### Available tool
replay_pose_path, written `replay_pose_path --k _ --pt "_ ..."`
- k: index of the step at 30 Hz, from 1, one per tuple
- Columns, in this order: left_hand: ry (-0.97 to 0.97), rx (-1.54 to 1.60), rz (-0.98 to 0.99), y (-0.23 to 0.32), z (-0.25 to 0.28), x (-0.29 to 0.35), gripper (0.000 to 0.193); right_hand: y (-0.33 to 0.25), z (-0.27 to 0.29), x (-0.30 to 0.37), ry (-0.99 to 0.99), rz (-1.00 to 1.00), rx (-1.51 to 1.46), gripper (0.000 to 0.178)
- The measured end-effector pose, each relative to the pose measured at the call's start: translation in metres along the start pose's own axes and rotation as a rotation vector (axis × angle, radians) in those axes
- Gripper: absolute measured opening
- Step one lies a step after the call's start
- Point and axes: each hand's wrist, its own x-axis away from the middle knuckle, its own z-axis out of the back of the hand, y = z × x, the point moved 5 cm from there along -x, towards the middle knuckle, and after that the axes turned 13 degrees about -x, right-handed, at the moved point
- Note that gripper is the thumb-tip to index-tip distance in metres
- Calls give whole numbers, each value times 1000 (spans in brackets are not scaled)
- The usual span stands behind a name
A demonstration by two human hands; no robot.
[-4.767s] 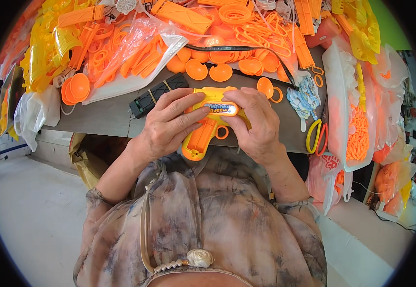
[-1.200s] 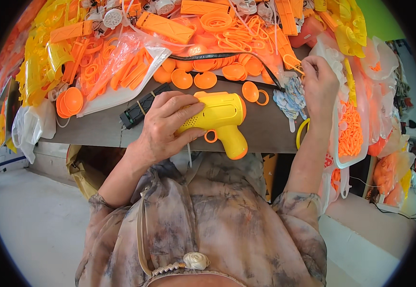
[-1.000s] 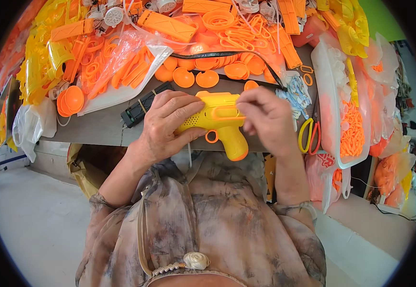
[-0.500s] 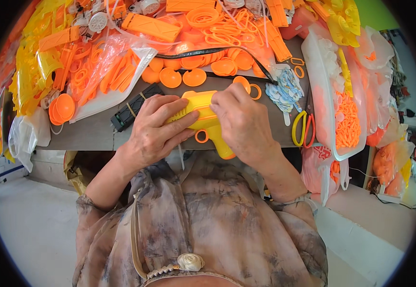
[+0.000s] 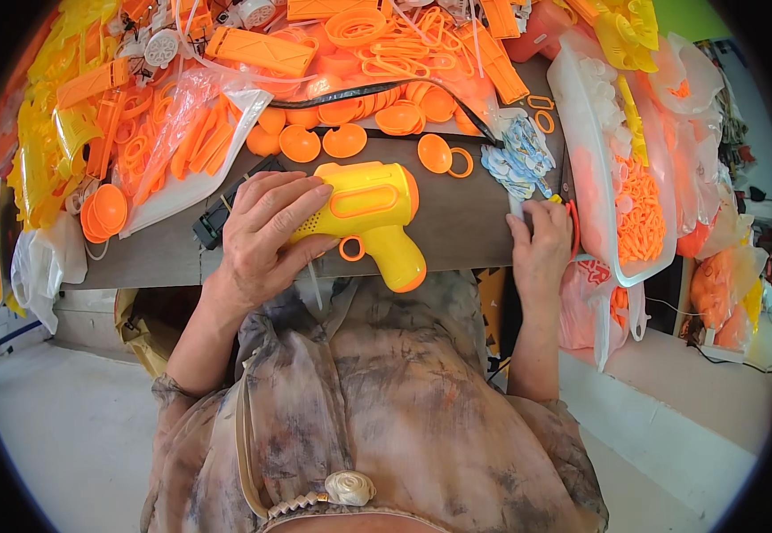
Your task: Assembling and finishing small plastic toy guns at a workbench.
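Observation:
In my left hand (image 5: 266,218) is a yellow toy gun (image 5: 384,197) with orange trim, its fingers wrapped round the rear part and its grip toward me. A small orange ring (image 5: 351,250) shows at the trigger. My right hand (image 5: 541,238) is at the table's right side with curled fingers, beside a pile of blue-and-white stickers (image 5: 519,158). A white strip (image 5: 517,206) shows at its fingertips; whether they pinch it is unclear. Scissors (image 5: 573,227) with yellow and red handles lie partly hidden under this hand.
Orange cups (image 5: 345,140), rings and plates are heaped along the far side. A black case (image 5: 211,222) lies behind my left hand. On the right stands a white bin (image 5: 573,147) with small orange parts; bags hang beyond it. Yellow parts (image 5: 39,169) pile at the left.
My right hand has left the toy gun and moved right to the stickers and scissors. The left hand keeps hold of the gun, which now shows its whole side.

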Motion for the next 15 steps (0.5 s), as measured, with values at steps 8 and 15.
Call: replay_pose_path --k 8,15 --pt "-4 -15 2 0 0 -2 51 -42 -18 38 -36 186 -190 23" --pt "-7 -18 5 -1 1 0 51 -34 -17 50 -139 343 -250 41"
